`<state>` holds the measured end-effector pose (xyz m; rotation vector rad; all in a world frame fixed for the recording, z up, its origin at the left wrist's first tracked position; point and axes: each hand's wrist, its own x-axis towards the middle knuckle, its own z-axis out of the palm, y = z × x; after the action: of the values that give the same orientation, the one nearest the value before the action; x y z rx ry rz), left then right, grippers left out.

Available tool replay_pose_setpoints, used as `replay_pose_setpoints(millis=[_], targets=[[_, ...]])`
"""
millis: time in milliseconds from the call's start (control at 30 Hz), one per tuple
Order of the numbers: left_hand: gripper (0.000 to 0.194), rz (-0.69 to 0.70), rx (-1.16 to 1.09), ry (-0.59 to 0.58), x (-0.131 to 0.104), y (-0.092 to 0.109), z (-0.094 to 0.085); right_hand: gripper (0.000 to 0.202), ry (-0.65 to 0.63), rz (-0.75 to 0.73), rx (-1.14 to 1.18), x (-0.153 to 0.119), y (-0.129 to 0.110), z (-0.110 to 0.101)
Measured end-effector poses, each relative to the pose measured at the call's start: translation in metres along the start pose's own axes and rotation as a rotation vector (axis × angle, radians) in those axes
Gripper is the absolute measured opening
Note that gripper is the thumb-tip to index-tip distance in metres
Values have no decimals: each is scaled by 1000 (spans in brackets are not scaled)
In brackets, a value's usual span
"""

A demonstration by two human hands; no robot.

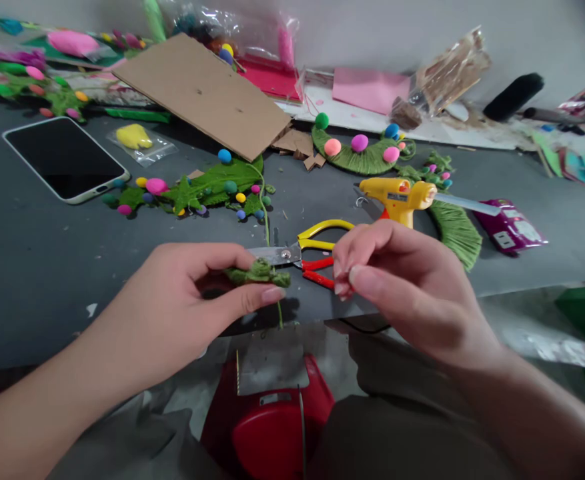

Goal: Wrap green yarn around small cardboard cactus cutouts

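Observation:
Between the thumb and fingers of my left hand (187,300) is a small green yarn-wrapped piece (263,272), with a strand of yarn hanging below it. My right hand (407,287) is beside it, apart from the piece, thumb and fingertips pinched together. Whatever that pinch holds, if anything, is hidden or too small to name. Scissors (325,230) with yellow and red handles lie just behind both hands, partly covered by my right fingers. A yellow glue gun (397,197) with a clear glue stick sits beyond my right hand.
Green yarn-wrapped decorations with coloured pompoms (207,187) lie behind my left hand, near a phone (67,160). Farther back are a cardboard sheet (207,93) and a pompom-trimmed crescent (357,157). A purple packet (511,227) lies right. Below the table edge stands a red stool (269,433).

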<state>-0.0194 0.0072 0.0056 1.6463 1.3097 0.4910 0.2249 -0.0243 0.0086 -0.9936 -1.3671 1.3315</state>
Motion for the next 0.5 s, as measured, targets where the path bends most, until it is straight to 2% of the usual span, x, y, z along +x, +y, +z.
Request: replay_pose_setpoints(millis=[100, 200, 333, 500], targets=[[28, 44, 224, 25, -1, 0, -3, 14, -43, 146, 213, 3, 0, -5], [23, 115, 326, 48, -2, -2, -4, 20, -64, 227, 332, 4, 2, -6], [24, 166, 373, 64, -2, -8, -5, 24, -78, 250, 365, 3, 5, -6], [23, 187, 411, 49, -2, -15, -6, 19, -67, 279, 334, 5, 11, -9]])
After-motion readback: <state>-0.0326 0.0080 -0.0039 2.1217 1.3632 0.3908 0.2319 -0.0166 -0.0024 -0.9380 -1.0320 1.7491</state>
